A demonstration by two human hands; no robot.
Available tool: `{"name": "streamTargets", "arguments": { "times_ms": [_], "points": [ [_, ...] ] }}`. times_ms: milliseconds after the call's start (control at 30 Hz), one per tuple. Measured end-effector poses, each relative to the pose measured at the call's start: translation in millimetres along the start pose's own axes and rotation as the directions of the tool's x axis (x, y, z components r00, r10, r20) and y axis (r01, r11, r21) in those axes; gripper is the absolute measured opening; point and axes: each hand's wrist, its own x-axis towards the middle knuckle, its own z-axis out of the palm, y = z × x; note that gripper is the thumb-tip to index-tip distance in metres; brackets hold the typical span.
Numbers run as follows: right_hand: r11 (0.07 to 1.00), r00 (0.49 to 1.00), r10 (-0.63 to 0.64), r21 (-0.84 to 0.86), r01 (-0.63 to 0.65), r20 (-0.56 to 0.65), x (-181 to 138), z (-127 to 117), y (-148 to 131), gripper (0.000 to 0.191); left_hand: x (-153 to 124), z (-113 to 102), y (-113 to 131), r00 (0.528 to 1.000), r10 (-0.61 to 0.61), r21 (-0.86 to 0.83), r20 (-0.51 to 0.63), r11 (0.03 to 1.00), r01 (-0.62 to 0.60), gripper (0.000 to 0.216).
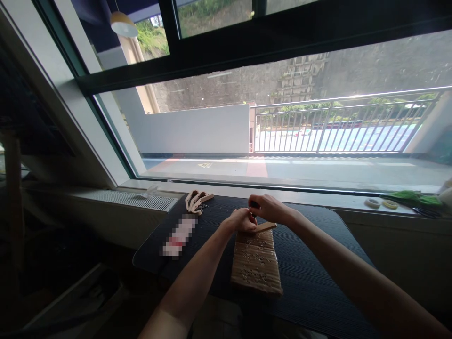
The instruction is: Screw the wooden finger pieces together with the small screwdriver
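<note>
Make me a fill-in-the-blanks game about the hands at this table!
1. The left hand and right hand meet at the ____ end of the brown board.
2. The spare wooden pieces lie to the ____ of both hands.
3. The two tape rings sit on the ____.
Missing words: far; left; windowsill.

No legible text in view. Packet [179, 235] at 9 o'clock from my left hand [242, 220]: label pixelated, unreadable. Yellow triangle marking [205, 165] on the terrace floor [318, 172] outside, at 11 o'clock: characters under it are too small for me to read.
</note>
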Motion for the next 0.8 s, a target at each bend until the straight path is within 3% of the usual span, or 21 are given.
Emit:
{"name": "streamTargets", "arguments": {
  "times_ms": [200, 600, 800],
  "points": [
    [0.998, 0.989, -0.064, 0.005, 0.064, 0.131, 4.9, -16.0, 4.2, 0.024, -3.5, 0.7, -1.5, 1.0, -0.006, 0.007, -0.016, 1.0, 0.006, 0.019],
    [0.989, 0.987, -0.055, -0.129, 0.075, 0.151, 9.3, -17.8, 1.6, 0.017, 2.0, 6.2, 4.1, 0.997, -0.061, 0.082, -0.051, 0.995, 0.065, 0.02],
    [0.981, 0.967, -0.071, -0.158, 0.113, 0.246, 13.1, -20.1, -2.2, 0.02, -1.3, 3.6, 7.8, 0.996, -0.073, 0.106, -0.049, 0.991, 0.078, 0.018]
  ]
}}
